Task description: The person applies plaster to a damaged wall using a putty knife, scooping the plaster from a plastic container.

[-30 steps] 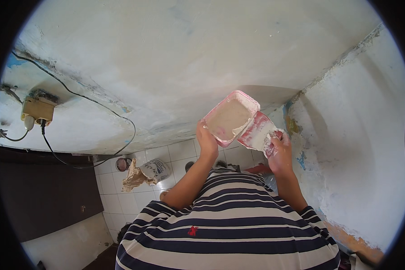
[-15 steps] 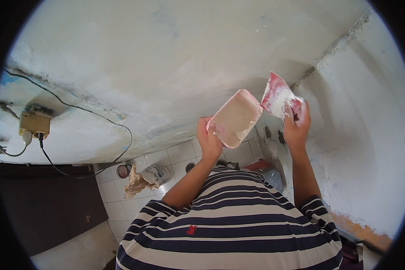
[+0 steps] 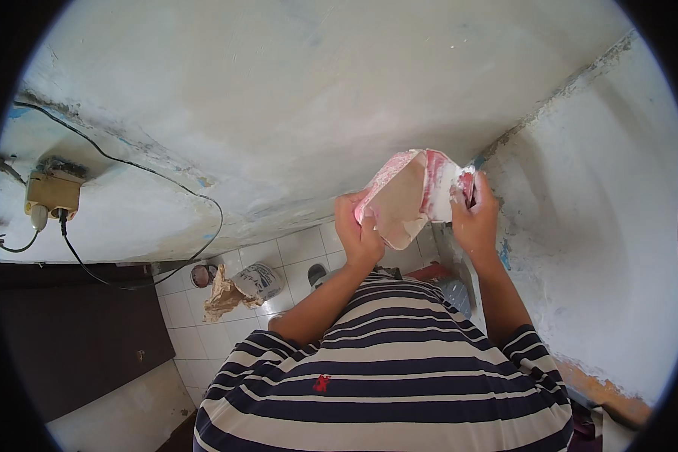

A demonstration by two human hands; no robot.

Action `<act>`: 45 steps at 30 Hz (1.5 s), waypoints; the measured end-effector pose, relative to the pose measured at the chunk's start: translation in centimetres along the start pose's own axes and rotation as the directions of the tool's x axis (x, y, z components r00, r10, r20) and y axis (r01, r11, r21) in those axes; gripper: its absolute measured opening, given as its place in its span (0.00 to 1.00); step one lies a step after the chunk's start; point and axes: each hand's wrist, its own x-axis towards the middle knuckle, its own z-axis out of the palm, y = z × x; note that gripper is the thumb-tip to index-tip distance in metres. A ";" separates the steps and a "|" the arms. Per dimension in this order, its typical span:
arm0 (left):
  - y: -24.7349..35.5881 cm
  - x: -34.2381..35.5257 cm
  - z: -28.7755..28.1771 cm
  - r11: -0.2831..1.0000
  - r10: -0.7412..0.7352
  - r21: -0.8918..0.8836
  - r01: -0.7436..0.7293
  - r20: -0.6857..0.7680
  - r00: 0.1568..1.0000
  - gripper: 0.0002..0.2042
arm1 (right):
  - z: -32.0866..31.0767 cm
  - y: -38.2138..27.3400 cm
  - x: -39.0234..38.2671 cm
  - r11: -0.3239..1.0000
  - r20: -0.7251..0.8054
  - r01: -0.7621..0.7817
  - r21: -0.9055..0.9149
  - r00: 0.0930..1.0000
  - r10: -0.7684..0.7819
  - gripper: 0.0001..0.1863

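Note:
My left hand (image 3: 359, 235) grips the near left edge of a shallow pink tray (image 3: 396, 202), its thumb over the rim. Beige putty coats the tray's inner face, which is tilted up toward me. In my right hand (image 3: 475, 217) is a red putty spreader (image 3: 438, 187), smeared with white putty. The spreader's blade lies against the tray's right side and covers part of it. Putty also clings around the fingers of my right hand.
A patchy plastered wall (image 3: 279, 105) rises ahead, meeting another wall (image 3: 580, 196) on the right. At left, a cable runs from a socket box (image 3: 53, 193) above a dark panel (image 3: 75, 339). On the tiled floor are a bucket (image 3: 258, 281), crumpled brown paper (image 3: 222, 297) and a small pot (image 3: 201, 276).
My right hand has brought the spreader left and down onto the tray's right side; before, it was held just off the tray's edge. The tray has turned and tilted in my left hand.

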 end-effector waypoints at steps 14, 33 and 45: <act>-0.5 0.1 0.7 0.991 -0.096 0.103 0.089 0.063 0.993 0.13 | 1.6 -2.5 -2.3 0.957 0.137 -0.169 0.234 0.981 0.140 0.12; -2.0 1.3 -1.2 0.890 -0.331 -0.233 0.392 0.261 0.907 0.14 | -2.3 0.6 1.3 0.962 0.382 0.163 0.220 0.893 -0.238 0.09; -0.7 2.0 -0.9 0.472 -0.601 -0.536 0.700 0.386 0.700 0.20 | -0.4 0.8 0.4 0.933 0.461 0.291 0.211 0.812 -0.358 0.12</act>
